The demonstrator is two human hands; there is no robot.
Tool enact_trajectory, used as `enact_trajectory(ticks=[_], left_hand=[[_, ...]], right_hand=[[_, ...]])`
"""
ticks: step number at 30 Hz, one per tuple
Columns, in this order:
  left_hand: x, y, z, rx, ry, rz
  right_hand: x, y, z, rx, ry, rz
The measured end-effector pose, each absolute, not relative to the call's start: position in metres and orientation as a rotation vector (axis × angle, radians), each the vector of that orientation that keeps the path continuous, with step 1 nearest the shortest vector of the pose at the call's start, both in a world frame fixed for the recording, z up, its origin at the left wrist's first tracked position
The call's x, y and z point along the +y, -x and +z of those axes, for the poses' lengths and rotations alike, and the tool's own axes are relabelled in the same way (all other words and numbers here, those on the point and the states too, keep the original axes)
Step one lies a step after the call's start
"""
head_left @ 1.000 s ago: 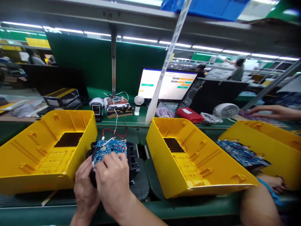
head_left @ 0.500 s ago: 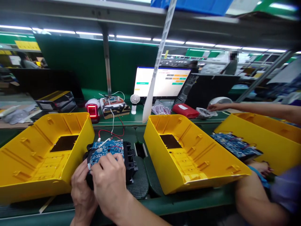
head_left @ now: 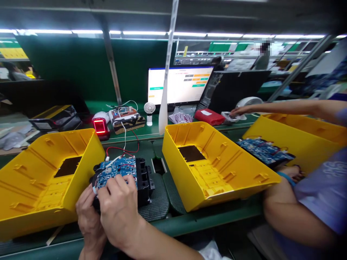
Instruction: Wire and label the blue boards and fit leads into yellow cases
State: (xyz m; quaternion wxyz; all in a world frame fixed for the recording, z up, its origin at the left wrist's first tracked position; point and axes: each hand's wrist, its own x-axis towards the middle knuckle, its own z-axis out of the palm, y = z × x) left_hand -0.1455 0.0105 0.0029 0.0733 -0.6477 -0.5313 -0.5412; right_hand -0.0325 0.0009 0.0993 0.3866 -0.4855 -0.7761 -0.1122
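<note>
A blue circuit board (head_left: 115, 168) lies on top of a black battery pack (head_left: 143, 180), with red and white wires attached at its far edge. At the near left corner, my left hand (head_left: 89, 216) is closed in a pinch at a black cable (head_left: 95, 177) with a white end. Right beside it, my right hand (head_left: 120, 207) is closed with its fingers bent over the board's near edge. Its fingertips are turned away, so whatever they grip is hidden.
Yellow housings (head_left: 89, 151) (head_left: 187, 180) flank the pack. On the right, a co-worker's arm (head_left: 292, 107) reaches to the shelf, near another circuit board (head_left: 265, 151). Behind stand a red-lit scanner (head_left: 99, 126), a small fan (head_left: 149, 110) and a monitor (head_left: 187, 85). A white strip (head_left: 163, 104) hangs in front.
The camera view has shifted slightly, so the scene sits further left. Both my hands stay at the same corner of the board. More of the co-worker's body shows at the right.
</note>
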Motion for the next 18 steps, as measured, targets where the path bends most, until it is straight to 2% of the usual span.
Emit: enact_trajectory(ticks=[18], left_hand=[[0.019, 0.154, -0.003, -1.511, 1.926, -1.544]], right_hand=[[-0.007, 0.02, 0.071, -1.944, 1.105, -0.13]])
